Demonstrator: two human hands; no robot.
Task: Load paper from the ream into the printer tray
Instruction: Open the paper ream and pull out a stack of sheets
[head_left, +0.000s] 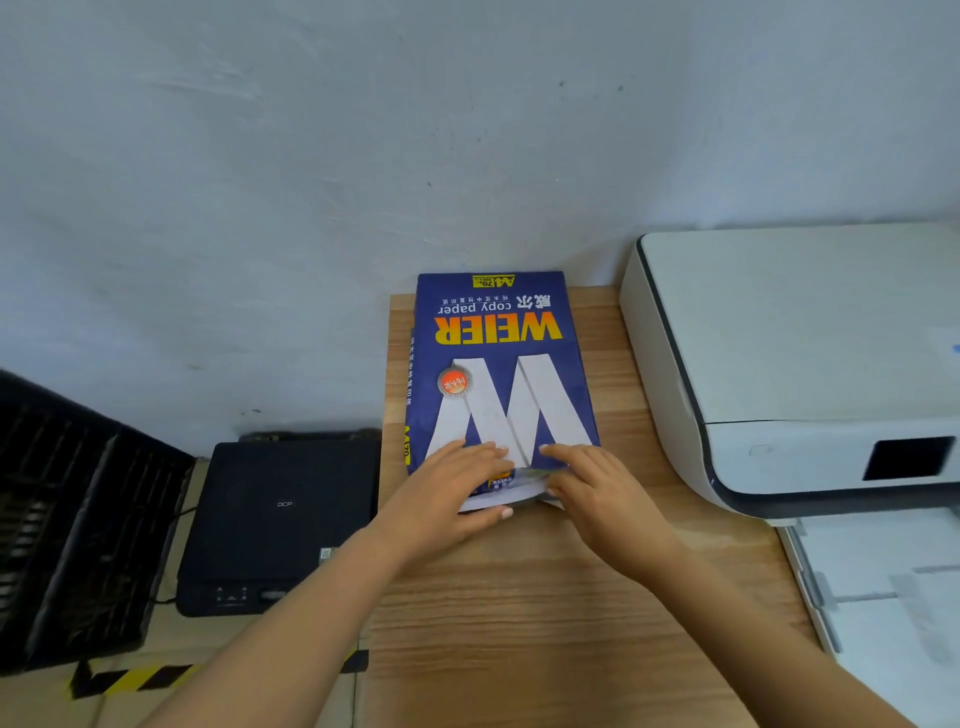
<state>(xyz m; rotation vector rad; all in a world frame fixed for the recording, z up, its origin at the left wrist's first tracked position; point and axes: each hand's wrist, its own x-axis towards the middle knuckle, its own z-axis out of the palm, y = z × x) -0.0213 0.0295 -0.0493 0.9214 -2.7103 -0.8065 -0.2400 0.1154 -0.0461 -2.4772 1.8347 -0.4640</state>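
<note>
A blue ream of copy paper (498, 364) with orange lettering lies flat on the wooden table (519, 613), its far end against the wall. Its near end is torn open and white sheet edges (498, 500) show there. My left hand (447, 493) lies on the near left corner, fingers over the wrapper and thumb under the sheet edges. My right hand (592, 488) presses on the near right corner of the wrapper. The white printer (779, 364) stands to the right, and its pulled-out paper tray (883, 597) sticks out toward me at the lower right.
A black scanner-type machine (280, 519) sits lower down to the left of the table, with a dark slatted crate (78, 519) further left. Yellow-black hazard tape (140, 678) marks the floor. A plain wall rises right behind the table.
</note>
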